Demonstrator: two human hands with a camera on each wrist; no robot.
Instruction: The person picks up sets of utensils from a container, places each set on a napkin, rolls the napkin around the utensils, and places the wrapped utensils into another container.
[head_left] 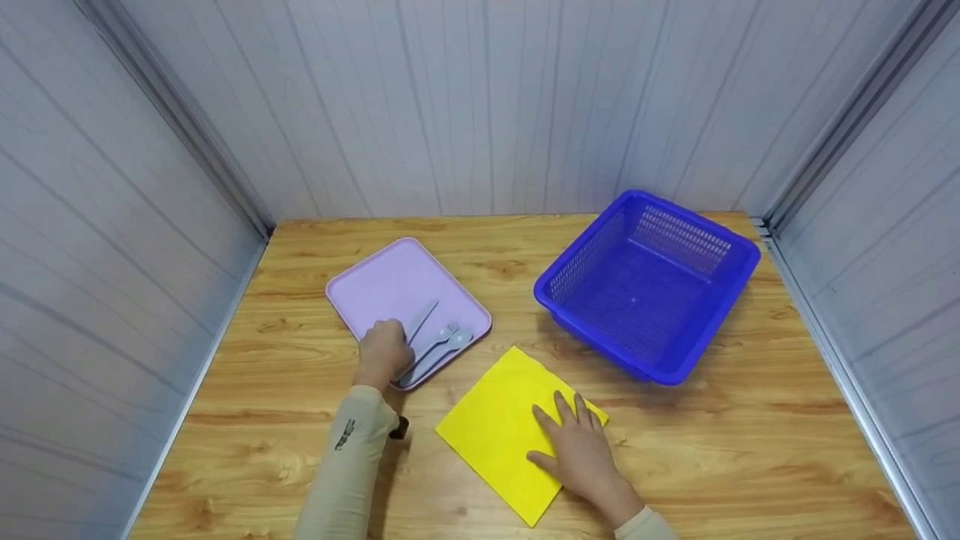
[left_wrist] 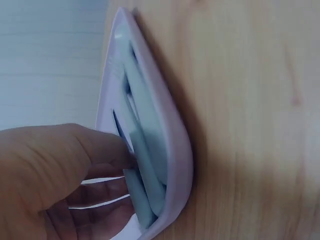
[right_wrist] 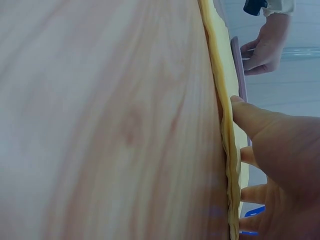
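At the near edge of a pink square tray [head_left: 394, 281], my left hand [head_left: 384, 351] pinches the handle of a pale grey knife [head_left: 422, 319] between thumb and fingers. The knife's blade points away over the tray. Beside it lie a matching fork [head_left: 437, 343] and spoon [head_left: 454, 343], along the tray's right-hand side; in the left wrist view their handles sit close against the rim. My right hand [head_left: 585, 454] rests with spread fingers on a folded yellow cloth [head_left: 491, 420], over its right corner. The right wrist view shows the cloth's layered edge [right_wrist: 223, 115] under the thumb.
A blue plastic basket [head_left: 637, 300] with perforated walls stands at the back right of the wooden table [head_left: 262, 420]. Pale panel walls [head_left: 480, 105] enclose the table at the back and both sides. The cloth lies between the tray and the right hand.
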